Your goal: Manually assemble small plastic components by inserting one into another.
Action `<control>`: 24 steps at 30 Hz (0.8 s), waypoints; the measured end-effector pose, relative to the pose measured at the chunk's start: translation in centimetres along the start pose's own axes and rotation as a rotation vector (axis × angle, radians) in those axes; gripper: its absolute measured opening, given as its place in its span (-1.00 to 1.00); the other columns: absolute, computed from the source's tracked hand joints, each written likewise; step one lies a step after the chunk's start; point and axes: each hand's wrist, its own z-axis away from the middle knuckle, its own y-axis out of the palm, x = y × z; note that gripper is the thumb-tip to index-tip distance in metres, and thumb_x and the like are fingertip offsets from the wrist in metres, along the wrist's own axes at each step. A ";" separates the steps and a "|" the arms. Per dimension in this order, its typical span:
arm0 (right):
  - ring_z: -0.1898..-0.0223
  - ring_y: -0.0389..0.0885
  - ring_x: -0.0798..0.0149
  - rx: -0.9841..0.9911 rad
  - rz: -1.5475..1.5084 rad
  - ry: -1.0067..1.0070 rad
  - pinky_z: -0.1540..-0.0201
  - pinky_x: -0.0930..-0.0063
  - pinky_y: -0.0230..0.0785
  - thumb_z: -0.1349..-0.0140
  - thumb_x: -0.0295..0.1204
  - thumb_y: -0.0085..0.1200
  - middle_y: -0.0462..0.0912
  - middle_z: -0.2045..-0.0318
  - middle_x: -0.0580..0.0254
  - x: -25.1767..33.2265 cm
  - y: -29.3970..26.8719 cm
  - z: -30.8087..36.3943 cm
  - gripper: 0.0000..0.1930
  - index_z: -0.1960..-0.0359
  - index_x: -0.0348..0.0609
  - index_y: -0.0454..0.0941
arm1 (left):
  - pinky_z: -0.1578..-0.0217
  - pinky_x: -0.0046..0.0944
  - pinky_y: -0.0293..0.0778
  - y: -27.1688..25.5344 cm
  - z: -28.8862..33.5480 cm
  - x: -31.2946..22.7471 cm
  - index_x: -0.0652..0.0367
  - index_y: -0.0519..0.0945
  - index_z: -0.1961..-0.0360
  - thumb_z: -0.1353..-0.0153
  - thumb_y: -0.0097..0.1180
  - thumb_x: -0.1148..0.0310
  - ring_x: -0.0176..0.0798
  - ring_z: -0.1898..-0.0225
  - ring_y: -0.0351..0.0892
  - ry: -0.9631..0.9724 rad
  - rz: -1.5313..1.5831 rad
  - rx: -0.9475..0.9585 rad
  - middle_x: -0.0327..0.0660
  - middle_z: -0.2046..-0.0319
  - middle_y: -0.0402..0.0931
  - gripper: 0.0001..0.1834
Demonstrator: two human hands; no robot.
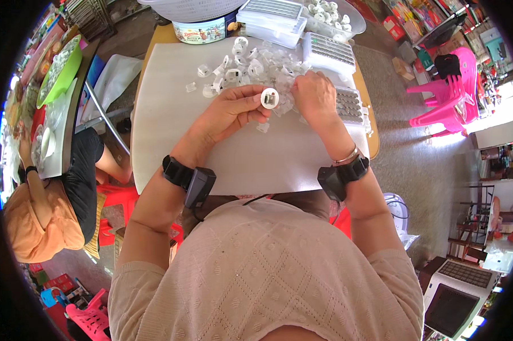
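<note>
Beige top [268, 267]; near table edge [256, 184] bare; left fingers [249, 103] hold white piece [269, 99].

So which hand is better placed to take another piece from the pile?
Probably the right hand: its fingertips are right at the pile of small plastic pieces, though whether they hold anything is unclear. The left hand is holding a round white part.

On our surface [171, 131], a pile of small parts [255, 69] lies beyond our left hand [234, 110], which holds a round part [269, 98]. Behind the pile, left to right, we have a tub [199, 31] below a basket [194, 10], stacked boxes [268, 36] and a bowl [360, 24]. One tray [331, 69] lies right of the pile; another [350, 120] lies nearer us, right of our right hand [315, 96].
</note>
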 end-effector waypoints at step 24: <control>0.34 0.53 0.05 -0.015 -0.531 -0.144 0.29 0.24 0.40 -0.03 -0.52 0.10 0.52 0.48 0.14 2.0 -2.8 7.3 -0.96 0.46 -0.15 0.57 | 0.21 -0.37 0.58 -0.3 0.0 0.0 0.34 0.46 -0.02 -0.28 0.01 0.41 -0.29 0.26 0.62 0.014 -0.001 -0.035 -0.13 0.20 0.57 -0.68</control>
